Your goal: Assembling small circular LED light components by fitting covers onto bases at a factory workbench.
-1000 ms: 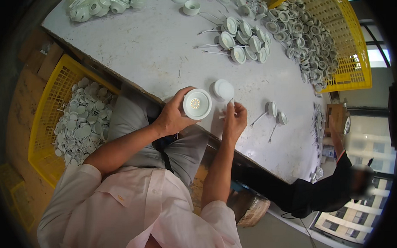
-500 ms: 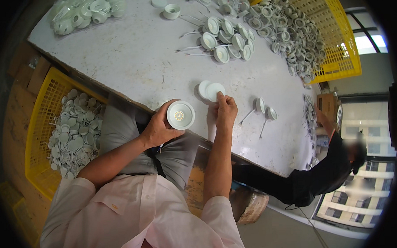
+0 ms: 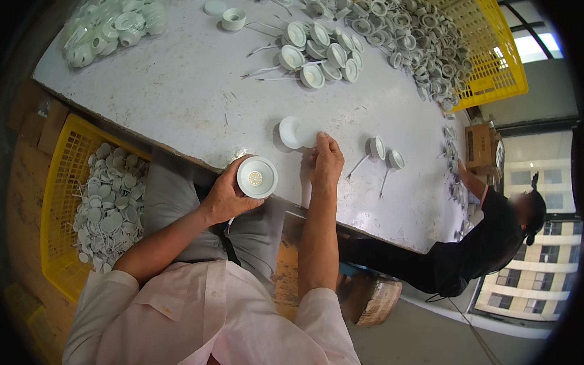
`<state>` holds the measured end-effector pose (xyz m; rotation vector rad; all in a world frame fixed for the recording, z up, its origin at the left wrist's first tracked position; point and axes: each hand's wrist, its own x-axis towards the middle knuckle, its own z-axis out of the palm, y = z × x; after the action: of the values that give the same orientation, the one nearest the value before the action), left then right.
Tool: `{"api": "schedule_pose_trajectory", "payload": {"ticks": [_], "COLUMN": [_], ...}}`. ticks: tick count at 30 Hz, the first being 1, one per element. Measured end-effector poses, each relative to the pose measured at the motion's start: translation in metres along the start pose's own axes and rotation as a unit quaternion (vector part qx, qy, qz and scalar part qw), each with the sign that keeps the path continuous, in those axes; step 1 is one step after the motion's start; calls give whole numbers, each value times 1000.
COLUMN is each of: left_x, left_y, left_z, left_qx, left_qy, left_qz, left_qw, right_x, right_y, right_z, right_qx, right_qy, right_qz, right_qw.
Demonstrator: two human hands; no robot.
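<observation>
My left hand [image 3: 231, 192] is closed around the side of a round white LED downlight [image 3: 257, 177]. Its open face is turned up, and a small board of yellow dots shows at the bottom of the cup. A bit of white wire hangs below that hand. To the right, just over the table, my right hand [image 3: 325, 157] pinches the edge of a thin translucent white disc [image 3: 311, 134]. A second white disc [image 3: 291, 132] lies beside it, partly overlapped by the held one in this view.
Several wired downlights [image 3: 313, 53] cluster farther back, with two more [image 3: 385, 152] at the right. A heap of white rings [image 3: 422, 43] spills by a yellow basket [image 3: 500, 59]. Bagged white parts [image 3: 116, 24] lie far left; a yellow crate [image 3: 52, 223] stands below. A co-worker [image 3: 487, 240] reaches in from the right.
The disc in my right hand has tilted and now looks more see-through against the table. The downlight stays in my left hand. The whole view has shifted slightly.
</observation>
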<state>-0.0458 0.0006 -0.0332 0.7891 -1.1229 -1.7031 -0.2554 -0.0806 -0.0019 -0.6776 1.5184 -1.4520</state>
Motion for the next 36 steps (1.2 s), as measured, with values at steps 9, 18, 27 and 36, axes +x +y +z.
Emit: {"api": "schedule_pose_trajectory", "payload": {"ticks": [9,18,27,36], "left_x": [12,30,26,21], "left_y": [14,20,13,20], "left_z": [11,26,32,33], "left_qx": [-67,-105,4,61], "left_qy": [-32,-81,-68,-53], "left_qz": [-35,-20,11,-10], "left_qw": [997,991,998,997], "right_x": [-21,-100,-112,-114], "right_y": [14,10,13,16], "right_z": [-37,-45,-35,-33], "right_qx": [153,-350,-431,-447], "right_qy": [-10,-11,-82,-86], "right_qz": [43,-432,-562,-573], "right_qw": [987,831,702,682]}}
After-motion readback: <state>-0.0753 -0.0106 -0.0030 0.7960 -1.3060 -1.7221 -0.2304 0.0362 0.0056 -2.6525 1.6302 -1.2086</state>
